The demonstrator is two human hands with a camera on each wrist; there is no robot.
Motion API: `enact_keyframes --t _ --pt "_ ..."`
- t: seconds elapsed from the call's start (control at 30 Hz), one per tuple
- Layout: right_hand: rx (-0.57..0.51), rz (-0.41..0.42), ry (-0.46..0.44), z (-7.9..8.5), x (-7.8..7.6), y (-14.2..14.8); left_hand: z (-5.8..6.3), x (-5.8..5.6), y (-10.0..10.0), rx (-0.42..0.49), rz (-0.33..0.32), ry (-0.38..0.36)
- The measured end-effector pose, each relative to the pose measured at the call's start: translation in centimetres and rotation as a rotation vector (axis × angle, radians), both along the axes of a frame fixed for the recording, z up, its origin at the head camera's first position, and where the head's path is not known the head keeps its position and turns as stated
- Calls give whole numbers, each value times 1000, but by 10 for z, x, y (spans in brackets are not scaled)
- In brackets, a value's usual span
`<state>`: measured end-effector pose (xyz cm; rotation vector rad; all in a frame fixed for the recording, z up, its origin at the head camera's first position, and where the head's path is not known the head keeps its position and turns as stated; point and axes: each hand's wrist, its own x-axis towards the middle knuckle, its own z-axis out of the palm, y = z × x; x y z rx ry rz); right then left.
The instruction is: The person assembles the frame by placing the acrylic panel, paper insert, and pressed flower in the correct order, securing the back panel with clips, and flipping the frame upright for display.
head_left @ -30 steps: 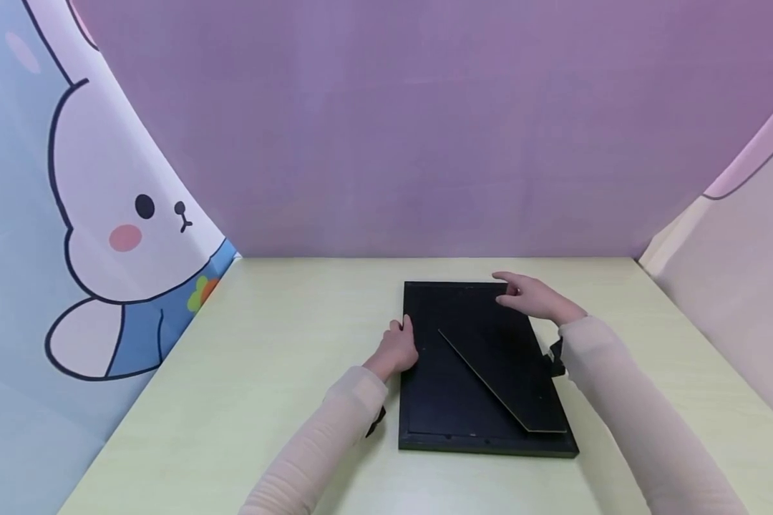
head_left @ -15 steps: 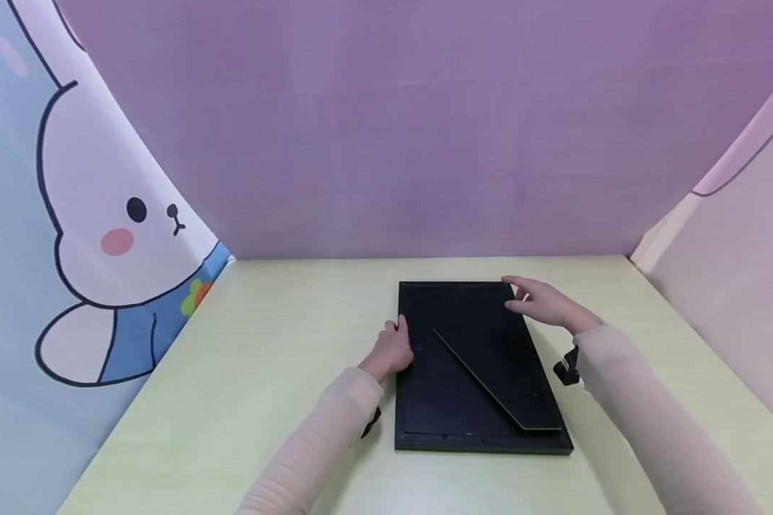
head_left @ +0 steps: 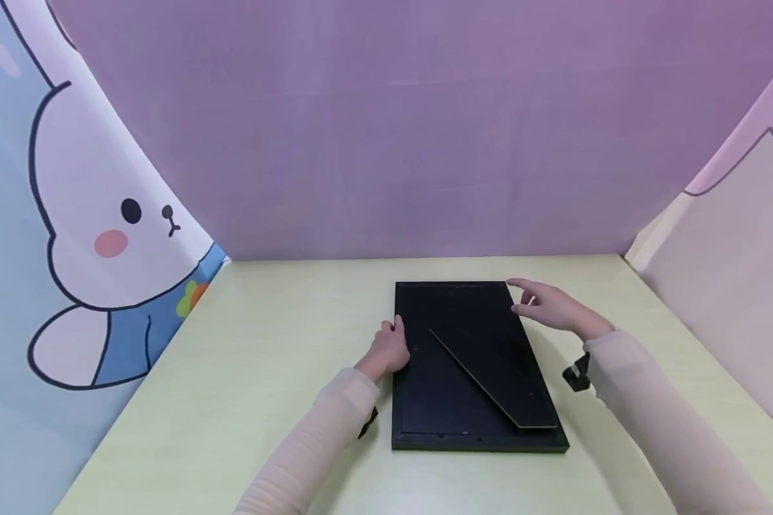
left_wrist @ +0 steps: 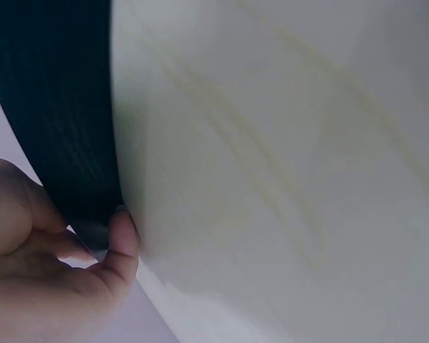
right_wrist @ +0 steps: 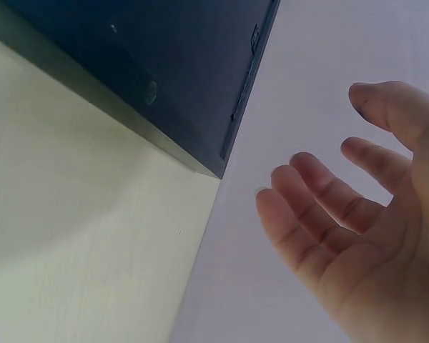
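A black picture frame [head_left: 425,400] lies back side up, its slanted support leg [head_left: 499,375] folded against the backing. At the frame's left edge, my left hand [head_left: 389,350] grips the rim. The left wrist view shows the dark frame side [left_wrist: 57,93] between the thumb and fingers of that hand [left_wrist: 64,286]. Close to the far right corner hovers my right hand [head_left: 550,306], fingers loosely bent and holding nothing. In the right wrist view this hand [right_wrist: 365,236] is apart from the frame corner [right_wrist: 179,78]. The frame's front is hidden.
The frame is on a pale yellow-green table [head_left: 264,372]. A purple backdrop [head_left: 386,143] rises behind the table's far edge. Printed panels flank it, with a cartoon rabbit [head_left: 116,229] on the left. Small black wrist cameras hang under both sleeves.
My right hand has moved right, from above the frame's far right part to beside its corner. The left hand keeps its grip on the left edge. The head view has shifted slightly.
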<state>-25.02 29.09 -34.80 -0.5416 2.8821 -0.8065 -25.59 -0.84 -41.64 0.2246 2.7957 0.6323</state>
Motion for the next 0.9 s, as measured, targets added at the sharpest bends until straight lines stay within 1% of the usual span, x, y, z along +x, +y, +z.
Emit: enact_keyframes --t 0.17,0.37,0.6,0.7,0.9 --pt "-11 15 -3 1 5 0 -1 -1 0 7 -4 -2" --pt "-18 26 21 1 11 1 0 -1 0 23 8 -13" --pt "-8 31 35 2 18 5 -3 -3 0 32 3 3" --pt "-3 37 48 1 20 7 -1 -1 0 42 6 -11" --pt "0 40 54 -1 24 13 -2 0 0 27 -11 1"
